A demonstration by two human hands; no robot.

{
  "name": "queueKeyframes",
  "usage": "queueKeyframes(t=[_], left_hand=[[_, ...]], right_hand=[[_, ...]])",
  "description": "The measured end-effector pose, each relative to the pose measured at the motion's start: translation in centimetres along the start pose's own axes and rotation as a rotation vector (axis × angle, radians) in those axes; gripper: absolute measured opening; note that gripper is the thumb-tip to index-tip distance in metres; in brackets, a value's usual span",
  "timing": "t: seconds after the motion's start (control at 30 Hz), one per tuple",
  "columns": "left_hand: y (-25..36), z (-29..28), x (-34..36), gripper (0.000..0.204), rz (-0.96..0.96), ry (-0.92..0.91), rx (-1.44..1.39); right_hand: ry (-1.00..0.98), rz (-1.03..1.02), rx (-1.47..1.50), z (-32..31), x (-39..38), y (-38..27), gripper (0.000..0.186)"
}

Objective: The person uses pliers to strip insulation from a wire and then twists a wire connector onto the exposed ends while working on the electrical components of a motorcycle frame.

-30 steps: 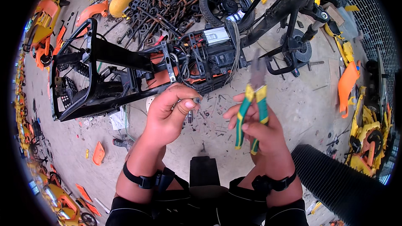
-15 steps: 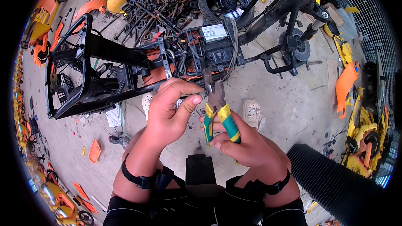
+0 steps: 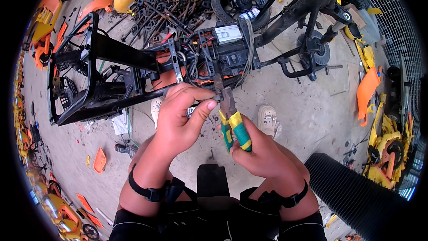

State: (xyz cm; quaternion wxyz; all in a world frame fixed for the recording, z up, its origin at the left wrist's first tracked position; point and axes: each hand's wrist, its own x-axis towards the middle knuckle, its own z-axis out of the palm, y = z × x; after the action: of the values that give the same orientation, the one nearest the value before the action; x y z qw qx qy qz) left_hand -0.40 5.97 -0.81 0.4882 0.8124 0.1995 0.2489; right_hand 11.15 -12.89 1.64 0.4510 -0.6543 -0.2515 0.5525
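Note:
Pliers (image 3: 228, 105) with green and yellow handles are in my right hand (image 3: 258, 154), its fingers wrapped round the grips. Their rusty jaws point away from me, right beside the fingertips of my left hand (image 3: 180, 118). That hand pinches something small and greyish between thumb and forefinger, too small to name. Whether the jaws bite on it I cannot tell. Just beyond both hands lies a black scooter frame (image 3: 120, 53), with wires and a silver box (image 3: 228, 34) fixed in its middle.
Behind the frame are a heap of rusty metal parts (image 3: 174, 4) and a black wheel (image 3: 240, 2). Orange and yellow body panels lie at both sides, one orange panel (image 3: 369, 91) on the right. A black ribbed object (image 3: 352, 196) stands at the lower right. My shoes flank the hands.
The pliers' handles have come closer together, and the tool has tilted and shifted slightly toward my left fingertips. My left hand keeps its pinch almost in place.

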Motion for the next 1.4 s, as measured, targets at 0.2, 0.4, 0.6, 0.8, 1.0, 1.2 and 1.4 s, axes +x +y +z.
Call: queueKeyframes(t=[0.2, 0.4, 0.6, 0.8, 1.0, 1.2, 1.4], left_hand=[[-0.2, -0.4, 0.1, 0.013, 0.062, -0.012, 0.048], [0.0, -0.8, 0.5, 0.011, 0.110, -0.028, 0.152], [-0.3, -1.3, 0.7, 0.010, 0.200, -0.057, 0.314], [-0.1, -1.5, 0.7, 0.008, 0.234, -0.026, 0.397], [0.2, -1.5, 0.6, 0.010, 0.218, -0.009, 0.392], [0.4, -1.0, 0.5, 0.016, 0.194, 0.030, 0.371], [0.4, -0.9, 0.2, 0.014, 0.183, 0.027, 0.385]], right_hand=[[0.001, 0.021, -0.106, -0.1, 0.1, -0.5, 0.067], [-0.026, 0.009, -0.147, -0.6, 0.5, 0.9, 0.071], [-0.054, 0.050, -0.183, -0.7, 0.6, 0.0, 0.076], [-0.070, 0.030, -0.206, -0.7, 0.7, -0.2, 0.074], [-0.017, -0.003, -0.084, 0.1, 1.0, -0.1, 0.064], [0.006, -0.035, -0.004, 0.7, 1.4, -0.2, 0.059], [0.020, -0.096, 0.011, 1.1, 1.4, 0.2, 0.057]])
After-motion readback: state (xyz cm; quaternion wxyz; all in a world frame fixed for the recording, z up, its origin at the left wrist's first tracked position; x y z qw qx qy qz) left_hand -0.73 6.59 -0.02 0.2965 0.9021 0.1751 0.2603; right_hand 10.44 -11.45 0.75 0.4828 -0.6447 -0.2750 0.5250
